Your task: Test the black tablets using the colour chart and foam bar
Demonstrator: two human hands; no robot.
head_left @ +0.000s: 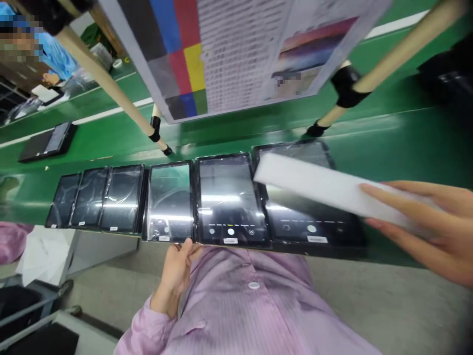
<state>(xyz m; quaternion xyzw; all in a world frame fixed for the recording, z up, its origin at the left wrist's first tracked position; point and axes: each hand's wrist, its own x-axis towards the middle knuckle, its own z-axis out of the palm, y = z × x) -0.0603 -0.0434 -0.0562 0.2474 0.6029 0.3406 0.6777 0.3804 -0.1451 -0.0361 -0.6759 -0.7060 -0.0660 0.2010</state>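
Observation:
Several black tablets lie side by side in a row along the front edge of a green conveyor belt (388, 143). My right hand (424, 227) grips a white foam slab (318, 185) by its right end and holds it tilted over the rightmost tablet (306, 222). My left hand (177, 271) is at the belt's front edge, fingers curled round the bottom edge between two lit tablets (229, 202), whose screens show camera buttons. The tablets further left (92, 197) are dark and wrapped in clear film.
A colour test chart (229, 44) on wooden legs (111, 84) stands over the belt. Another tablet (48, 140) lies alone at far left. A person in blue (55, 54) works across the belt. My pink shirt (244, 305) fills the foreground; a grey floor lies below.

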